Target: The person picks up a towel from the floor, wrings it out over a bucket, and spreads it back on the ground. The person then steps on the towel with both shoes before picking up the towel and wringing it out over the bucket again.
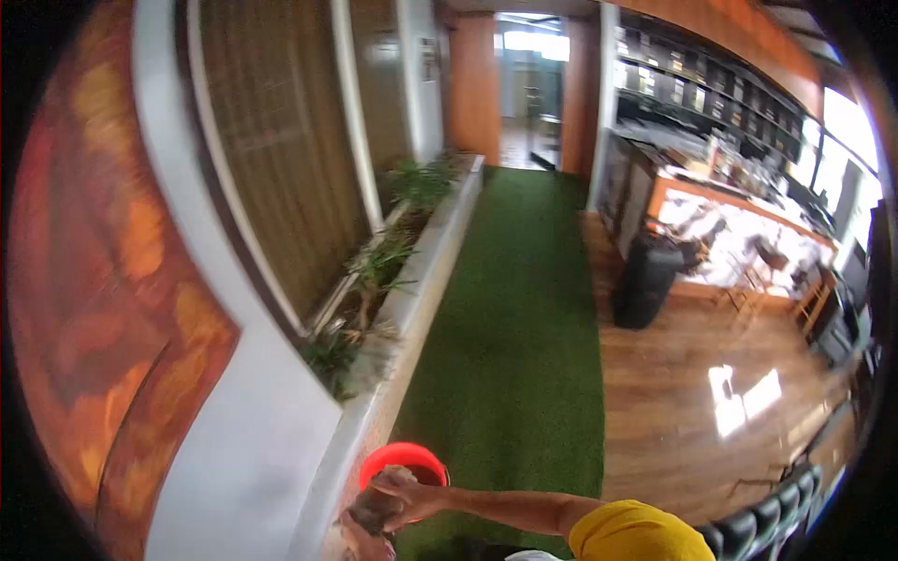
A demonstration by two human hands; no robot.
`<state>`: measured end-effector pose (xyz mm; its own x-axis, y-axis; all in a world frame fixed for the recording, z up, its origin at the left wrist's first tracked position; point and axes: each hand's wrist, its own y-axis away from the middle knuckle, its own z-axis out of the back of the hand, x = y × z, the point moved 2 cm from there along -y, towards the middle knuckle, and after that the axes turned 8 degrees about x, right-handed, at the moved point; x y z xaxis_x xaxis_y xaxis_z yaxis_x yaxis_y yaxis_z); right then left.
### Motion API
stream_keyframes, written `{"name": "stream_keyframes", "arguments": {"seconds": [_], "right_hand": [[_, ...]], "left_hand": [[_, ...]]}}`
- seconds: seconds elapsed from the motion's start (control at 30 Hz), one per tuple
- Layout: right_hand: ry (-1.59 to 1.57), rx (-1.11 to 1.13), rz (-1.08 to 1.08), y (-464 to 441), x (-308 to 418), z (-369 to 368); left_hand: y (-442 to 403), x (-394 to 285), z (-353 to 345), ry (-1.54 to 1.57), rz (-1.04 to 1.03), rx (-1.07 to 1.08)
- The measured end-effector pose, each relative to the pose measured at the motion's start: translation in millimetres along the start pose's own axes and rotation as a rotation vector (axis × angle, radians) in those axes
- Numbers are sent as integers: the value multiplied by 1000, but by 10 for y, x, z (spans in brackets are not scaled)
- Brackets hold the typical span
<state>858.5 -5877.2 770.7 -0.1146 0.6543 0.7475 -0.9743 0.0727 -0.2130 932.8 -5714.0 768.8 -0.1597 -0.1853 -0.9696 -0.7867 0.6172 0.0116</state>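
At the bottom of the head view, a red bucket (432, 462) stands on the green carpet beside the low planter wall. A crumpled grey-brown cloth (376, 506) is bunched over its near left side. My right hand (408, 497) reaches in from the right, its fingers closed around the cloth. Lower and to the left, my left hand (360, 540) grips the cloth's near end, partly cut off by the dark edge of the view. What lies inside the bucket is mostly hidden by my hands and the cloth.
A white-edged planter (426, 271) with green plants (374, 266) runs along the left wall. Green carpet (514, 327) leads to a glass door (544, 103). To the right are a black bin-like object (647, 280), a bar counter (739, 238) and black padded seating (781, 505).
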Motion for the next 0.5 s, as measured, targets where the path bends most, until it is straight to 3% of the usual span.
{"name": "stream_keyframes", "arguments": {"seconds": [0.03,0.07,0.1,0.17,0.2,0.23,0.27,0.3,0.37,0.5], "right_hand": [[35,29,64,69,248,21],[-122,168,85,18,470,279],[-282,346,109,11,670,307],[-757,512,-50,171,434,70],[-706,420,-126,350,447,87],[-830,476,-216,353,501,-13],[-890,401,-346,386,585,-144],[-764,411,-346,350,684,-264],[-995,559,-277,316,1395,-494],[-1059,822,-191,507,2359,-1228]], "left_hand": [[220,-181,-147,79,18,-39],[462,-375,-296,158,33,-81],[625,-568,-464,453,108,-144],[922,-349,-302,-66,109,-272],[1092,-394,-318,83,210,-324],[1135,-239,-180,23,191,-360],[1279,-206,-108,200,203,-297],[1473,-549,-81,61,208,-352],[1811,-686,188,114,19,-353],[3034,-1215,646,66,-49,-559]]}}
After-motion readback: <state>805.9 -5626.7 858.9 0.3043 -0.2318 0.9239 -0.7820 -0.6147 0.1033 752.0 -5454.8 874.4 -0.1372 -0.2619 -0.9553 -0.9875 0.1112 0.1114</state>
